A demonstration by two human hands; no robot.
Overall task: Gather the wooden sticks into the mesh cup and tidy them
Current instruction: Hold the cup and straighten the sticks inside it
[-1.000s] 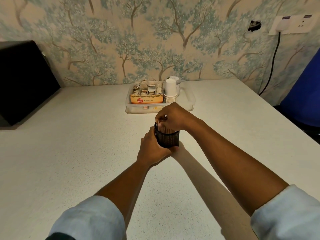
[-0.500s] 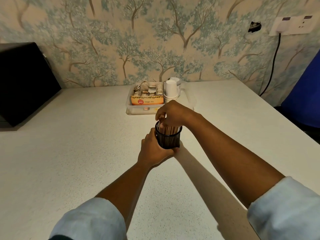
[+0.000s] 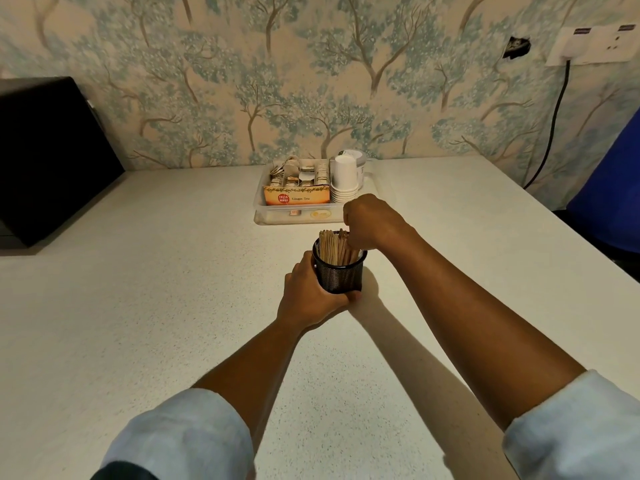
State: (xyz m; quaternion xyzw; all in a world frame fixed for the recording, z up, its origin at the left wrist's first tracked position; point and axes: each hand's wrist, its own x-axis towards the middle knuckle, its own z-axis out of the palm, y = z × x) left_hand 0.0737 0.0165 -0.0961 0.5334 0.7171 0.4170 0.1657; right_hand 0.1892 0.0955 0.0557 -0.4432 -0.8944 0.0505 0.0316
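Wooden sticks (image 3: 333, 247) stood upright inside mesh cup (image 3: 341, 273), tops bunched toward left rim. Cup clasped low by left hand (image 3: 311, 296), wrapped closed round base. Right hand (image 3: 372, 221) curled at stick tops (pinch itself hidden). Best tidied by gentle tapping level, cup kept steadied. Tea tray (image 3: 277, 216) beyond.

A clear tray (image 3: 263, 206) holds a tea box (image 3: 297, 198) beside stacked cups (image 3: 344, 181).
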